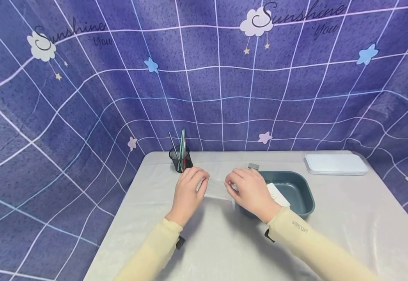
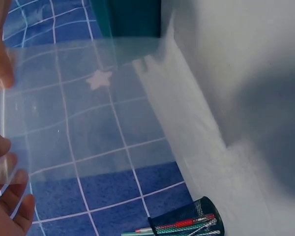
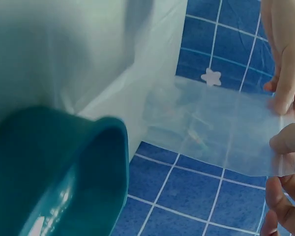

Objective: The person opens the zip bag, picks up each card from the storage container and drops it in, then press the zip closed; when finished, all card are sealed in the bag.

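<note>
Between the two hands hangs a clear, thin plastic bag (image 2: 88, 118), flat and see-through, its top edge running from one hand to the other. My left hand (image 1: 187, 191) pinches one end of that edge between thumb and fingers. At the other end, my right hand (image 1: 249, 192) pinches it the same way. Both wrist views show the bag spread out over the table's far side, the blue cloth visible through it. From the head view the bag is barely visible. Beside and partly behind the right hand stands a dark teal basin (image 1: 307, 195) with a white piece (image 1: 277, 196) in it.
A black mesh pen cup (image 1: 186, 160) holding several pencils stands at the back left. A flat white case (image 1: 335, 164) lies at the back right. Behind the basin is a small grey item (image 1: 253, 166). A blue patterned cloth (image 1: 221, 86) hangs behind the table (image 1: 218, 242).
</note>
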`<action>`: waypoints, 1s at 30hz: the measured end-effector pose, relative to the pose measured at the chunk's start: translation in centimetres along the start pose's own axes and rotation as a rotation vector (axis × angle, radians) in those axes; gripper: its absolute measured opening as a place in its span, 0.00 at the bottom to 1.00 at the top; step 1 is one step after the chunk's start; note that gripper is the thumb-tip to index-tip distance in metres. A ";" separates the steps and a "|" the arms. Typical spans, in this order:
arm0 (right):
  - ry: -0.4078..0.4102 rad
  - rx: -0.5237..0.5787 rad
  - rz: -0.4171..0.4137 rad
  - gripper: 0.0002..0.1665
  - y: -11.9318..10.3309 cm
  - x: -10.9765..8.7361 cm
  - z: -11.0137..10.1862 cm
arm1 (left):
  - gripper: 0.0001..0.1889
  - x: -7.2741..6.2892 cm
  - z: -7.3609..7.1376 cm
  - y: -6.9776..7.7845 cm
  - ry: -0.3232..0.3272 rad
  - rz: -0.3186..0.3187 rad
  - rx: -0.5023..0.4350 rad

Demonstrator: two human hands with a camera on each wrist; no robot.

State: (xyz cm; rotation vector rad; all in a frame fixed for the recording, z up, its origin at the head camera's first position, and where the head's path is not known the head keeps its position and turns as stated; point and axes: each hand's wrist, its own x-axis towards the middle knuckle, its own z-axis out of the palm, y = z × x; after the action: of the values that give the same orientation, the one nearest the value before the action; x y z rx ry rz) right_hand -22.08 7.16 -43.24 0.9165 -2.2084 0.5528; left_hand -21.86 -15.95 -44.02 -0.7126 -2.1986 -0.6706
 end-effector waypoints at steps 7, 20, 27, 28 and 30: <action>0.052 0.022 -0.006 0.06 -1.1 -0.8 0.1 | 0.05 -0.6 0.0 0.2 0.008 -0.068 -0.040; 0.092 0.035 0.022 0.06 -1.7 -1.5 0.5 | 0.07 -1.7 -0.4 1.6 0.094 -0.434 -0.259; 0.097 0.037 0.021 0.06 -2.4 -1.8 0.4 | 0.15 -1.4 0.4 3.5 -0.122 -0.638 -0.553; 0.094 0.037 0.019 0.06 -2.5 -1.9 0.4 | 0.17 -1.3 0.5 3.7 -0.132 -0.656 -0.566; 0.094 0.038 0.017 0.06 -2.7 -2.0 0.4 | 0.19 -1.3 0.7 4.0 -0.137 -0.679 -0.574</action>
State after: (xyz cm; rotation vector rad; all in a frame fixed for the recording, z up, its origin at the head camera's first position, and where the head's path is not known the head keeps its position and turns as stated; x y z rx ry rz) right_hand -19.18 6.05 -44.65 0.8741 -2.1294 0.6352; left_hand -18.80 -13.02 -44.47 -0.2541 -2.3875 -1.6812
